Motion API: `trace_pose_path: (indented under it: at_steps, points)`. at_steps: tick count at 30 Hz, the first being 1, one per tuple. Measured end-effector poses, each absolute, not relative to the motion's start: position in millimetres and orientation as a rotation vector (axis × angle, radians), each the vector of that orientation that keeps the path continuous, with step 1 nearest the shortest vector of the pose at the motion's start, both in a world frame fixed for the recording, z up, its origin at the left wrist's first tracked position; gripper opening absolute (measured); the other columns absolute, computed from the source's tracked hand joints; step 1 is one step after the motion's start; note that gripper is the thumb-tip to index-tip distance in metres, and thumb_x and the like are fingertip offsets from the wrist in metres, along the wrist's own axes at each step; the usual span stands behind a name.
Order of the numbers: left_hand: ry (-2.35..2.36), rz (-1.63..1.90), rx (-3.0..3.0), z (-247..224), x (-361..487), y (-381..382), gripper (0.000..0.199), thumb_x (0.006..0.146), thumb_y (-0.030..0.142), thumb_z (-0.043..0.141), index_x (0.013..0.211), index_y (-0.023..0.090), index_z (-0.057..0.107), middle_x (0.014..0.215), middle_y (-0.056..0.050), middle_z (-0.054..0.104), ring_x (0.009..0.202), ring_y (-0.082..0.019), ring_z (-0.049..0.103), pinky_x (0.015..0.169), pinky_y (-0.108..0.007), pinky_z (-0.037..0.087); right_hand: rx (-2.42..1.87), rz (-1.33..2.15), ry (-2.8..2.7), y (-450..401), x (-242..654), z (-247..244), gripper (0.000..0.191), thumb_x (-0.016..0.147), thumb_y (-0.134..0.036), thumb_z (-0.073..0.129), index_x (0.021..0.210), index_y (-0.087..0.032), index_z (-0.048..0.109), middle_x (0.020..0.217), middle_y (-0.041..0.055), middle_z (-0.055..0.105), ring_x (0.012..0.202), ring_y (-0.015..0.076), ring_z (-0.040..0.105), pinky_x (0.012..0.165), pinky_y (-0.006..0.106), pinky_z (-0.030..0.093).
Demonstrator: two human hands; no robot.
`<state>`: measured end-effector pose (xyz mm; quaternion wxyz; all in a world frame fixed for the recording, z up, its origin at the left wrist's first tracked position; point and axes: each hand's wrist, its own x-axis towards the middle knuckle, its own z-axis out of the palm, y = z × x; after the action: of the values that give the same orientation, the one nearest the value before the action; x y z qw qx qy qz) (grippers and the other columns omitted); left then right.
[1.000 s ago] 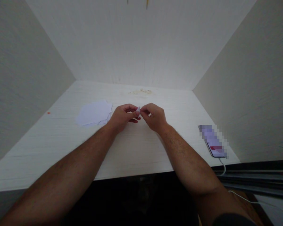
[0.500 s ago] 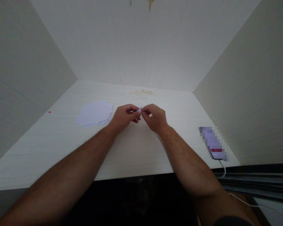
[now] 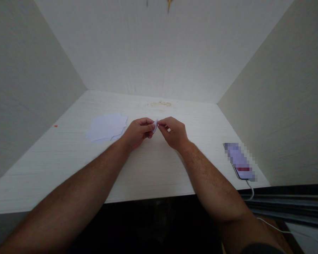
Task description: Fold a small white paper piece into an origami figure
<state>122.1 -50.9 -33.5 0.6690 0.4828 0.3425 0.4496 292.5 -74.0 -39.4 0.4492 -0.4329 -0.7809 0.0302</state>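
Between my two hands, above the middle of the white table, is a small folded piece of white paper (image 3: 155, 126). My left hand (image 3: 140, 131) pinches its left side between thumb and fingers. From the other side, my right hand (image 3: 173, 131) grips the paper's upper right edge with thumb and fingertips. Most of the paper is hidden by my fingers, so its exact shape does not show. Left of my left hand lies a loose pile of white paper sheets (image 3: 106, 126), their edges unevenly overlapped.
A phone (image 3: 238, 160) with a blurred-out screen lies at the right, a white cable (image 3: 251, 188) running from it over the table's edge. White panels enclose the table (image 3: 148, 169) at the back and both sides. A small orange bit (image 3: 55, 126) sits far left.
My left hand has shifted slightly left and its fingers have changed position on the paper. The paper has turned a little and shows more of itself below the fingertips.
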Motion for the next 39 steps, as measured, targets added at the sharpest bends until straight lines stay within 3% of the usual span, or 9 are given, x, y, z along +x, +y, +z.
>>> trace_pose_path:
  at_steps: [19, 26, 32, 39]
  points:
    - [0.767, 0.922, 1.200, -40.2, 121.4, -46.9, 0.022, 0.062, 0.028, 0.081, 0.069, 0.015, 0.064, 0.056, 0.002, 0.057, 0.045, -0.006, 0.048, 0.044, -0.021, 0.035, -1.302, 0.010, -1.970, -80.0, 290.3, -32.4, 0.011, 0.089, -0.024, 0.055, 0.085, -0.018, 0.063, 0.084, 0.0049, 0.067, 0.075, 0.0150, 0.059, 0.069, 0.028, 0.044]
    - [0.806, 0.962, 1.286, -42.6, 122.5, -50.7, 0.028, 0.064, 0.033, 0.081, 0.076, 0.015, 0.063, 0.058, 0.001, 0.059, 0.050, -0.009, 0.054, 0.046, -0.022, 0.043, -1.222, 0.007, -1.944, -76.8, 291.5, -34.1, 0.011, 0.088, -0.022, 0.054, 0.082, -0.020, 0.064, 0.080, 0.0023, 0.067, 0.074, 0.0130, 0.058, 0.069, 0.026, 0.044]
    - [0.832, 1.016, 1.380, -38.8, 121.9, -52.8, 0.031, 0.065, 0.038, 0.081, 0.079, 0.015, 0.066, 0.070, -0.002, 0.066, 0.064, -0.013, 0.063, 0.059, -0.027, 0.055, -1.078, -0.009, -1.936, -77.3, 291.5, -34.7, 0.013, 0.088, -0.020, 0.054, 0.079, -0.020, 0.063, 0.076, 0.0007, 0.065, 0.072, 0.0117, 0.058, 0.069, 0.026, 0.045]
    - [0.814, 1.138, 1.468, -35.3, 123.6, -54.5, 0.027, 0.068, 0.034, 0.079, 0.077, 0.015, 0.064, 0.067, -0.001, 0.065, 0.058, -0.011, 0.061, 0.058, -0.026, 0.053, -1.094, 0.180, -1.820, -79.8, 288.2, -33.8, 0.008, 0.085, -0.022, 0.058, 0.082, -0.021, 0.065, 0.079, 0.0015, 0.068, 0.072, 0.0125, 0.061, 0.068, 0.027, 0.051]
